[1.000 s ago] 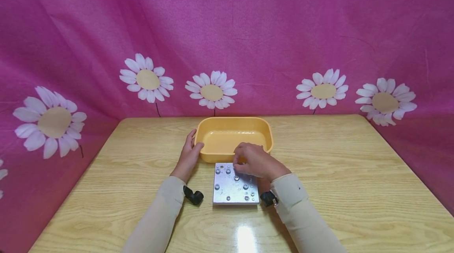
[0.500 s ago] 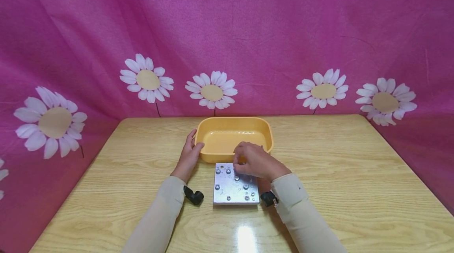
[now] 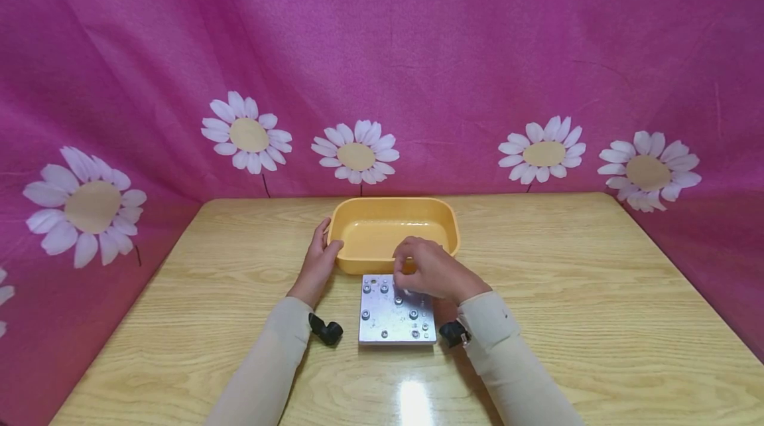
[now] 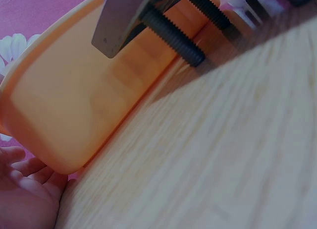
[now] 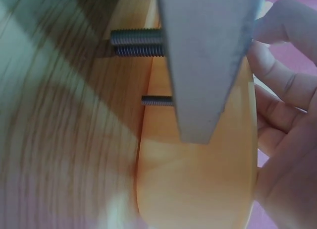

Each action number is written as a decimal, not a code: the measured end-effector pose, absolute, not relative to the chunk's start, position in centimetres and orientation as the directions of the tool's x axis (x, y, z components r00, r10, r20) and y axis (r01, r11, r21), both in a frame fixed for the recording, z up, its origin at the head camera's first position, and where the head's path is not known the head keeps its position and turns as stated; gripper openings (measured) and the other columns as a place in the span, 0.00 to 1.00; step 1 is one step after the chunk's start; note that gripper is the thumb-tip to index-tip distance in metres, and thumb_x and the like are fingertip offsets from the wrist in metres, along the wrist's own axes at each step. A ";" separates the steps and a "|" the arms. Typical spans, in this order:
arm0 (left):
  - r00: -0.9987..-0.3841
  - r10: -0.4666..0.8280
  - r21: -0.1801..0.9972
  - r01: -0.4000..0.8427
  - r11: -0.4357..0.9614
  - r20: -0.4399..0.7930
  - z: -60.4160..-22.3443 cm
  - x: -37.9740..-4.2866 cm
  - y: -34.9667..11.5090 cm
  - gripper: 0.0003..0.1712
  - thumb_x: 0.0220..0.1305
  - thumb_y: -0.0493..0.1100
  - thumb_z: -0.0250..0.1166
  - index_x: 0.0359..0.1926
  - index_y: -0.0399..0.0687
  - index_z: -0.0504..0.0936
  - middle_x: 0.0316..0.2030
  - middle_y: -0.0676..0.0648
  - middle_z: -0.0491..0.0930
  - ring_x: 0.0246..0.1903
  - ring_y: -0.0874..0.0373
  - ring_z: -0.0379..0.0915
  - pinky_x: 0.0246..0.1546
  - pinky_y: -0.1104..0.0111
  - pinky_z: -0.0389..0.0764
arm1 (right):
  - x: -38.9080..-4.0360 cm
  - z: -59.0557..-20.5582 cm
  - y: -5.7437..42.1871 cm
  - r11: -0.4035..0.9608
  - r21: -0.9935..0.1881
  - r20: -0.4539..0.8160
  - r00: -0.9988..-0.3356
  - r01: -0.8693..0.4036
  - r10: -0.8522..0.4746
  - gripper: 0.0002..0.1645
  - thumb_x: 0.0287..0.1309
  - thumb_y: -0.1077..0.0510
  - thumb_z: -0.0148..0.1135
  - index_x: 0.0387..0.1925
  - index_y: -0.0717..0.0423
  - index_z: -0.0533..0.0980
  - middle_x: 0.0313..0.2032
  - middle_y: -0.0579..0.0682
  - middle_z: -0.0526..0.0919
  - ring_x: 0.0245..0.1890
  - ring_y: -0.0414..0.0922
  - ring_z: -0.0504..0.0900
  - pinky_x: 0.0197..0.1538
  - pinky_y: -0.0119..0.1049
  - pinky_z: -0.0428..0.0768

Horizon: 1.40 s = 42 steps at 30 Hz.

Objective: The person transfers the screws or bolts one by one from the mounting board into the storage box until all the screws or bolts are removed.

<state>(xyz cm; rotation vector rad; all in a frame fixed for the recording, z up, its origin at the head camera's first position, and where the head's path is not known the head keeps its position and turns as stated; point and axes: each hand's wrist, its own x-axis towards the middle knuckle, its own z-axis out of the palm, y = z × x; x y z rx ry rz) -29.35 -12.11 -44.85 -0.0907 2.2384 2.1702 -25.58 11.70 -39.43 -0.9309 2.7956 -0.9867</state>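
1. Metal plate (image 3: pixel 388 324), lower centre of the head view: small faint marks on its upper face, near some bolts (image 3: pixel 414 314); too small to tell whether letters or numbers.
2. Elsewhere, head and both wrist views: no legible text, label, brand, number or sign.

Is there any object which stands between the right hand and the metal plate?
Nothing visible stands between the right hand and the metal plate: the hand is at its far right corner. The yellow tray lies beyond, not between them.
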 end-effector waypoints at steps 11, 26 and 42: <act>-0.997 -0.031 0.996 -0.066 0.059 -0.064 -45.2 -29.6 -12.2 0.40 0.66 0.45 0.52 0.76 0.58 0.47 0.72 0.47 0.56 0.67 0.55 0.59 0.66 0.64 0.63 | -26.0 -39.9 12.3 0.493 -0.689 0.260 -0.817 -0.531 -0.516 0.06 0.48 0.60 0.65 0.27 0.47 0.75 0.42 0.52 0.82 0.45 0.43 0.77 0.51 0.40 0.79; -0.998 -0.024 0.996 -0.054 0.064 -0.053 -45.2 -29.6 -12.2 0.40 0.66 0.45 0.52 0.76 0.56 0.47 0.73 0.47 0.53 0.69 0.54 0.55 0.68 0.63 0.60 | -26.9 -40.2 13.2 0.305 -0.897 0.249 -0.936 -0.319 -0.249 0.02 0.56 0.61 0.63 0.30 0.57 0.80 0.47 0.53 0.82 0.53 0.48 0.77 0.50 0.42 0.81; -0.998 -0.026 0.997 -0.058 0.057 -0.057 -45.3 -29.6 -12.2 0.40 0.66 0.45 0.52 0.75 0.58 0.47 0.73 0.47 0.54 0.69 0.54 0.56 0.67 0.63 0.62 | -26.9 -40.6 12.8 0.450 -0.812 0.294 -0.926 -0.372 -0.236 0.08 0.57 0.60 0.64 0.39 0.59 0.80 0.42 0.51 0.81 0.45 0.46 0.79 0.48 0.39 0.83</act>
